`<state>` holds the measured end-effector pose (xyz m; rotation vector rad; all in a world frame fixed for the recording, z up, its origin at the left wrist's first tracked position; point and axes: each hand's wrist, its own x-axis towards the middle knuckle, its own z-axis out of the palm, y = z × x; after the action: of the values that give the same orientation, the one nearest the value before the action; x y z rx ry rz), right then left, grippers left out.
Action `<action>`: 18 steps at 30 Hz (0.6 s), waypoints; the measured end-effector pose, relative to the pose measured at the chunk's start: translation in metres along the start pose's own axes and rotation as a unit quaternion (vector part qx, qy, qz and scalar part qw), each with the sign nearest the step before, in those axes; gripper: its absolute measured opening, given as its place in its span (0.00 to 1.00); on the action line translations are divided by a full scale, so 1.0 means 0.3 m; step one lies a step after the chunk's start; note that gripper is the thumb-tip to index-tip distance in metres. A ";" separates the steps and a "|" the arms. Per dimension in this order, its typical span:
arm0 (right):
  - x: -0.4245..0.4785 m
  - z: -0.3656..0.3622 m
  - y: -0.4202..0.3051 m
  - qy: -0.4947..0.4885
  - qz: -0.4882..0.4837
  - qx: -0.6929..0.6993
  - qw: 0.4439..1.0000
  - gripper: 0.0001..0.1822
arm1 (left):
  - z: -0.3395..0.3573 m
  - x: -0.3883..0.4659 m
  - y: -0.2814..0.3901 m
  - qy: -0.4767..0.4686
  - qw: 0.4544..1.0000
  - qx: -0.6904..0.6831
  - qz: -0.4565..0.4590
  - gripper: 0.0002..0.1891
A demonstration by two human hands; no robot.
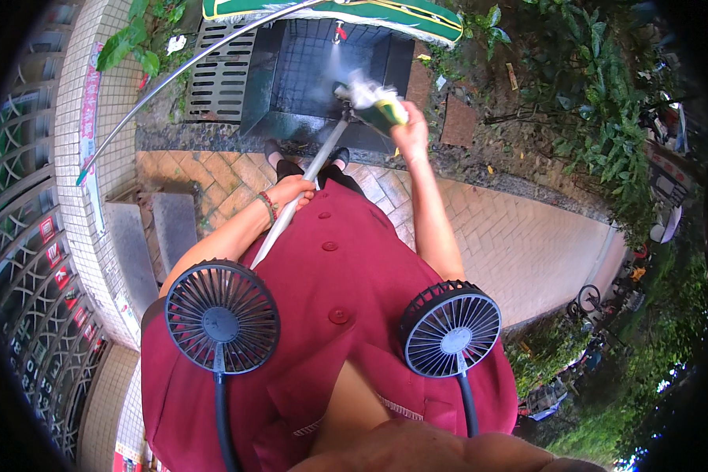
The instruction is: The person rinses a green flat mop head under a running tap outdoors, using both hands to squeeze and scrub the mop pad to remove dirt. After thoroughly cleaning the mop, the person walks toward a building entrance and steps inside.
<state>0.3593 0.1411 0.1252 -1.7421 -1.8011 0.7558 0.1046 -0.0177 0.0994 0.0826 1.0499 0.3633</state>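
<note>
My left hand point(293, 193) is closed round a pale mop pole point(324, 150) that slants from beside my waist to the basin. At its far end, my right hand point(412, 133) grips a green and white cloth mop head point(383, 106), blurred at its white fringe. Water sprays from a tap with a red handle point(337, 33) into a dark tiled basin point(259, 94). A wide green flat mop point(389, 13) with white fringe lies across the far side of the basin; its thin metal pole point(194, 64) reaches down to the left.
A slotted drain grate point(218, 76) lies left of the basin. Stone slabs point(131, 236) stand beside a white-tiled wall point(74, 147). Brick paving point(507, 236) stretches to the right, below soil and leafy plants point(596, 118). Two black neck-fan heads point(221, 318) hang before my chest.
</note>
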 end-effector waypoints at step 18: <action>0.151 -0.433 0.150 0.064 0.235 0.360 0.901 0.23 | 0.211 -0.223 0.044 0.049 0.987 0.113 0.106 0.07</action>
<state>0.4807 0.1920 0.1851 -1.6363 -0.8203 1.2665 0.1259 -0.0210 0.1899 0.3847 1.1811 0.4422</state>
